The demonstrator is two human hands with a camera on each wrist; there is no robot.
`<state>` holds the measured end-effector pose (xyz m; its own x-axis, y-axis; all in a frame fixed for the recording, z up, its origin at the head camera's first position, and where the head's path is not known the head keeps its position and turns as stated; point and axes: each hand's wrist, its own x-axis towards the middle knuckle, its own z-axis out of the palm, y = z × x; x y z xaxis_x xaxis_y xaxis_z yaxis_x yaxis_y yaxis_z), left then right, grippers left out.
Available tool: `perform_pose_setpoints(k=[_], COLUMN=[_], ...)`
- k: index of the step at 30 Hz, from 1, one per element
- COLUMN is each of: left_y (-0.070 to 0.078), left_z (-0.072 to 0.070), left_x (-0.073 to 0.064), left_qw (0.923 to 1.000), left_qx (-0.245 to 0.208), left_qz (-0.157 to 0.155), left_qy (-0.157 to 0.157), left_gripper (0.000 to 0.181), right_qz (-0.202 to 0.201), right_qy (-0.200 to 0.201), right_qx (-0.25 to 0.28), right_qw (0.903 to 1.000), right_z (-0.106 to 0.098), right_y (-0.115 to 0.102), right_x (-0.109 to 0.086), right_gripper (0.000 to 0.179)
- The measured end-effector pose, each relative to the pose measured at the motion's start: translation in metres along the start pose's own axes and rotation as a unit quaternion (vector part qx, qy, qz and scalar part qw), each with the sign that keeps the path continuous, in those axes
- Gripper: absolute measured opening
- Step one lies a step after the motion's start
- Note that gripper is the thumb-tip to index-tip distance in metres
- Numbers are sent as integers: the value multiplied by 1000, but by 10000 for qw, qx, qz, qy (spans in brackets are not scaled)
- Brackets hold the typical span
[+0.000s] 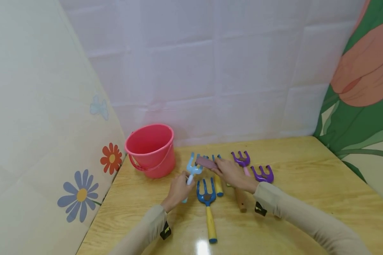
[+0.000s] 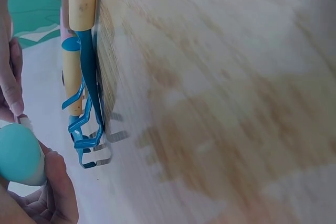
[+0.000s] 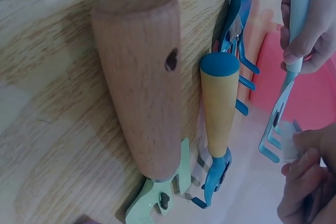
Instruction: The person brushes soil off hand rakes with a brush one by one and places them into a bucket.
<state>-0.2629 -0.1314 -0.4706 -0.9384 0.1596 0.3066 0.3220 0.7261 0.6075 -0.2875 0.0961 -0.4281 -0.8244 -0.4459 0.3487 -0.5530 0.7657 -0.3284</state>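
Note:
My left hand (image 1: 178, 188) grips the handle of a light blue hand fork (image 1: 194, 170), its tines pointing up and away. In my right hand (image 1: 233, 173), the fingers pinch a folded mauve cloth (image 1: 206, 163), laid against the tines. That cloth looks whitish in the right wrist view, where the fork's tines (image 3: 270, 150) meet it. The teal handle end (image 2: 20, 153) fills the lower left of the left wrist view. Below the hands lies a blue hand fork (image 1: 207, 197) with a yellow handle. Another blue fork (image 1: 219, 186) is partly hidden behind the right hand.
A pink-red bucket (image 1: 151, 150) stands at the back left. Two purple forks (image 1: 242, 160) lie to the right, partly behind the right arm. A wooden-handled tool (image 3: 140, 82) with a pale green head lies under that arm. Fabric walls edge the wooden table (image 1: 293, 159).

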Motion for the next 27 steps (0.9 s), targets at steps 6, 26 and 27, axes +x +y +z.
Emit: perform_pose_setpoints(k=[6, 26, 27], left_y=[1, 2, 2], left_z=[1, 1, 2], left_x=[0, 1, 2], left_qw=[10000, 10000, 10000], left_qx=[-6, -63, -53], left_qz=[-16, 37, 46], left_qy=[-23, -66, -50], left_gripper=[23, 17, 17], right_qz=[2, -114, -133], right_qy=[-95, 209, 250], right_qx=[178, -235, -210], right_qw=[9998, 9994, 9994], right_z=[3, 3, 3], right_y=[-2, 3, 3], right_x=[2, -3, -3], right_gripper=[21, 24, 23])
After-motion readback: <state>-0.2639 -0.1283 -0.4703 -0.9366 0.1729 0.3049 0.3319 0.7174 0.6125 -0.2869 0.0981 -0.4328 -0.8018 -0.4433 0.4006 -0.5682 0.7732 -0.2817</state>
